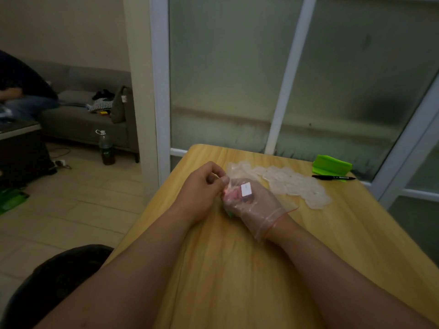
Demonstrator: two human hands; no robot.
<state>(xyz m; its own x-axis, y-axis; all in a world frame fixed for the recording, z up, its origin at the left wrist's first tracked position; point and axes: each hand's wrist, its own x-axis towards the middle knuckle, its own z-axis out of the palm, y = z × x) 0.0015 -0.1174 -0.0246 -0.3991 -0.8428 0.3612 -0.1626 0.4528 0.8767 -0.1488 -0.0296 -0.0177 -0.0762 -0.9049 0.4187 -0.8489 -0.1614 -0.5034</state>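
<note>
**A:** Where is the bag?

**B:** The clear zip bag (264, 223) is over the middle of the wooden table (213, 276). It is drawn over the right hand (255, 201) like a glove, with its red zip strip at the wrist. A white label (245, 189) sits on the top of the bag.

**A:** And the left hand?

**B:** The left hand (202, 188) is at the table's left edge. Its fingers are curled and its fingertips pinch the bag's closed end.

**A:** Is the right hand gripping something inside?

**B:** I cannot tell. Its fingers look bent, with something pinkish by them, but the plastic blurs it.

**A:** Anything else on the table?

**B:** A pile of clear bags (292, 184) lies toward the table's far edge, just beyond the right hand. A black marker pen (333, 177) lies near the table's far right corner, and a green plastic piece (331, 165) sits just behind it.
</note>
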